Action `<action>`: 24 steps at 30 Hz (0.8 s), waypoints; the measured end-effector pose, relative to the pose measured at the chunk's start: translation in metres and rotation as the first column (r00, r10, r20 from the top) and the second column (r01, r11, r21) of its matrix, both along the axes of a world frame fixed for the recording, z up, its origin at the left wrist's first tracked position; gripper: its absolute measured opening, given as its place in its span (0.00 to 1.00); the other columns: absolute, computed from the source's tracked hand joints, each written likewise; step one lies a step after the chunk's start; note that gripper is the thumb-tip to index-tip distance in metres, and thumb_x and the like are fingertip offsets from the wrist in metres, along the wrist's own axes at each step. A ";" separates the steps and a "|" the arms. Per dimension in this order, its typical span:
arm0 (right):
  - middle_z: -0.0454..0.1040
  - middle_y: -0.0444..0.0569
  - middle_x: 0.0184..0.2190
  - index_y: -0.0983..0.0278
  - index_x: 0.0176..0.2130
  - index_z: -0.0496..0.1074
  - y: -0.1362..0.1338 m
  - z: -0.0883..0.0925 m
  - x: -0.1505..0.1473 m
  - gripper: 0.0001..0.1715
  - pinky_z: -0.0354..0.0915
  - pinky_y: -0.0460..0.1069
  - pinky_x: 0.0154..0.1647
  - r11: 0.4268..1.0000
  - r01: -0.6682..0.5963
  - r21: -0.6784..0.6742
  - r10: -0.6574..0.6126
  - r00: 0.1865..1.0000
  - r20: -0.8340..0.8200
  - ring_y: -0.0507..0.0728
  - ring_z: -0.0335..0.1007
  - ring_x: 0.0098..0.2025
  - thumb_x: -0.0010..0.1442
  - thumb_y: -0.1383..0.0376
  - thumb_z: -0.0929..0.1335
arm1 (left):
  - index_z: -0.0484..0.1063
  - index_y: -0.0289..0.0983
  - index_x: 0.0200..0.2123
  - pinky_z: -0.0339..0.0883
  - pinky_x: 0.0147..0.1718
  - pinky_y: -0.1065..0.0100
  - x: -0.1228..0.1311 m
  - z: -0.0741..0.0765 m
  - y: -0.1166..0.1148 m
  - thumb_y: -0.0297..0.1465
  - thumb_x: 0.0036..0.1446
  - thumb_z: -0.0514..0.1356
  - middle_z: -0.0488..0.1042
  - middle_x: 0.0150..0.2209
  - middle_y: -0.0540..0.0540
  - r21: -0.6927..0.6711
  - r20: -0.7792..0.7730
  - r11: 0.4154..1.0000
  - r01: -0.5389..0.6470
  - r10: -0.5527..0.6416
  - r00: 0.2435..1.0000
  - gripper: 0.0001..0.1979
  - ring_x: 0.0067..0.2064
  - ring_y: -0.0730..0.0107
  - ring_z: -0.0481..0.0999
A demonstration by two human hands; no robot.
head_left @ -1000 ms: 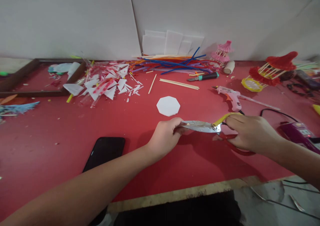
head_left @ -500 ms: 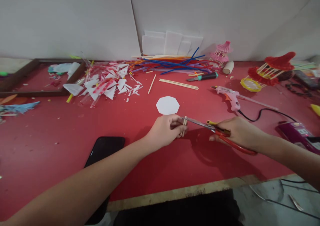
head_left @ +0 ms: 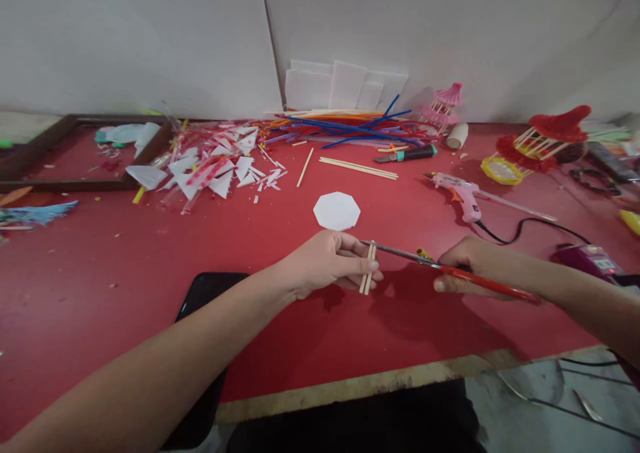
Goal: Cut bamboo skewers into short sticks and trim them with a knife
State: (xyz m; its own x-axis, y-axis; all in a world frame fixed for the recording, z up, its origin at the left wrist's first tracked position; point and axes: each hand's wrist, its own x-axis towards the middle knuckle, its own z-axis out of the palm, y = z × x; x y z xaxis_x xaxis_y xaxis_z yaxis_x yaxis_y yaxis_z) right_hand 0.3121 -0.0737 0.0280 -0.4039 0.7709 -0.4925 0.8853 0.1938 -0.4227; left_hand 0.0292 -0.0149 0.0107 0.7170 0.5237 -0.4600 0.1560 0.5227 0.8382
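Observation:
Two short wooden sticks are pinched side by side in my left hand, nearly upright, between thumb and fingers. My right hand is wrapped round the handles of red-handled scissors. The blades point left and lie across the upper ends of the sticks, by my left fingertips. Just beyond my left hand, a white octagonal card lies flat on the red tabletop. Part of the scissor handle is hidden by my right hand.
Loose sticks, a utility knife and pipe cleaners lie farther back. A pink glue gun and red pagoda-like model are at right. Paper scraps and a black phone lie left.
My left hand has tilted, showing more of the sticks' lower ends, and both hands have come slightly nearer. The scissors have turned more edge-on, their blades still at the sticks' tops.

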 end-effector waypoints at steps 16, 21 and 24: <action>0.61 0.42 0.16 0.61 0.21 0.61 0.043 -0.010 -0.021 0.29 0.55 0.47 0.17 0.727 0.659 0.194 -0.381 0.622 -0.684 0.50 0.59 0.17 0.57 0.42 0.64 | 0.74 0.35 0.35 0.69 0.36 0.63 -0.009 -0.001 -0.006 0.30 0.62 0.54 0.73 0.37 0.43 0.832 -0.550 0.240 0.501 0.231 0.803 0.09 0.38 0.61 0.74; 0.55 0.39 0.15 0.61 0.20 0.58 0.037 -0.027 -0.026 0.29 0.49 0.46 0.18 0.727 0.608 0.319 -0.378 0.742 -0.554 0.49 0.52 0.17 0.53 0.43 0.68 | 0.71 0.36 0.40 0.69 0.41 0.58 -0.011 -0.007 -0.003 0.34 0.59 0.60 0.73 0.41 0.42 0.891 -0.440 0.265 0.370 0.299 0.847 0.09 0.43 0.58 0.73; 0.49 0.37 0.15 0.61 0.19 0.55 0.035 -0.029 -0.025 0.31 0.46 0.46 0.19 0.730 0.453 0.511 -0.293 0.884 -0.365 0.48 0.47 0.18 0.50 0.42 0.69 | 0.66 0.35 0.44 0.70 0.40 0.61 -0.010 -0.008 -0.001 0.37 0.59 0.60 0.71 0.44 0.40 0.954 -0.163 0.298 0.025 0.449 0.879 0.14 0.43 0.61 0.73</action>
